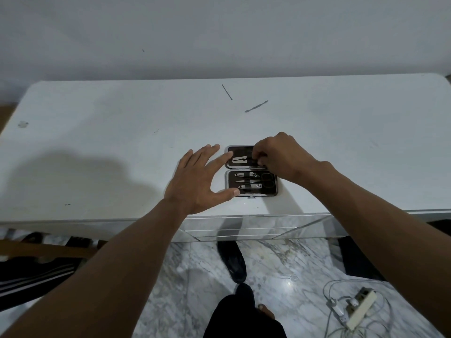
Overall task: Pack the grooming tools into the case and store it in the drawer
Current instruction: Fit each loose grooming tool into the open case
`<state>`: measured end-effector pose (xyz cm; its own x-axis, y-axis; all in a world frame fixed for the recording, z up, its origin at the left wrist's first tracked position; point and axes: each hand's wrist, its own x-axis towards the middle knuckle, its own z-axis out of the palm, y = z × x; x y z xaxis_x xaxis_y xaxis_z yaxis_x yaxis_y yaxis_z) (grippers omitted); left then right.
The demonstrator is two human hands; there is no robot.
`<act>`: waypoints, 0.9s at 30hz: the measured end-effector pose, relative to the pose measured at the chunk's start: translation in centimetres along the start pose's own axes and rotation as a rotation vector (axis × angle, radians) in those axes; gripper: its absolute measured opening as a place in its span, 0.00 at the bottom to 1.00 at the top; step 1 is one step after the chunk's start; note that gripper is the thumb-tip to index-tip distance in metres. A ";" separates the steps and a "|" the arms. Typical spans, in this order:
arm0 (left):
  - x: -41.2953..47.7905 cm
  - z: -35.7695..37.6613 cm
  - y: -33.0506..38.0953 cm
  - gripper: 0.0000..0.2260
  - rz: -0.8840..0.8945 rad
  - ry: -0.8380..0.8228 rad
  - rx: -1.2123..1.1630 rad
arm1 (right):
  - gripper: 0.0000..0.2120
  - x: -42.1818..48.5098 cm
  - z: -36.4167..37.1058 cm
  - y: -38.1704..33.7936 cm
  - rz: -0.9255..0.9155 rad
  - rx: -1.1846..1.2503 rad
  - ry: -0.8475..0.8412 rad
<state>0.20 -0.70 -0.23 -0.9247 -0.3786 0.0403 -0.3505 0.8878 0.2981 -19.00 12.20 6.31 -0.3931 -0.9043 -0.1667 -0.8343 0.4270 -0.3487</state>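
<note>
A small dark grooming case (271, 190) lies open near the front edge of the white tabletop (97, 142). Its near half holds clippers, a file and scissors under straps. My left hand (200, 179) is spread open, with fingertips and thumb touching the case's left side. My right hand (280, 157) is over the far half of the case, its fingers pinched on a small metal tool (241, 160) lying in that half. Two loose tools lie further back on the table: a thin dark pick (227, 91) and a flat metal pusher (256, 106).
A mirrored drawer front (244, 228) runs below the table edge under the case. On the marble floor are a black shoe (231, 261), a power strip with tangled cables (358, 311) at the right, and dark items at the left.
</note>
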 end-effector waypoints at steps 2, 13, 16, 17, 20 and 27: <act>0.0 0.0 0.0 0.39 0.001 -0.001 -0.001 | 0.11 0.0 0.1 0.1 0.002 0.005 0.006; 0.1 -0.3 0.1 0.39 -0.001 -0.013 -0.005 | 0.09 -0.1 -1.5 0.5 0.003 0.064 0.112; 0.1 -0.3 0.0 0.39 0.001 -0.010 -0.018 | 0.08 0.8 -2.4 0.9 0.038 0.059 0.150; 0.1 -0.3 0.0 0.39 0.001 -0.006 -0.024 | 0.08 1.1 -2.5 1.0 0.045 0.050 0.156; 0.0 -0.4 0.0 0.38 0.002 -0.005 -0.030 | 0.08 2.6 -2.6 1.5 0.066 0.004 0.161; 0.2 -0.6 0.1 0.39 -0.006 -0.021 -0.020 | 0.12 6.9 -2.8 1.4 0.110 -0.089 0.140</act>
<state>0.12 -0.83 0.42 -0.9254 -0.3785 0.0185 -0.3536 0.8800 0.3172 -24.01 6.56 7.24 -0.5290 -0.8460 -0.0669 -0.8114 0.5274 -0.2518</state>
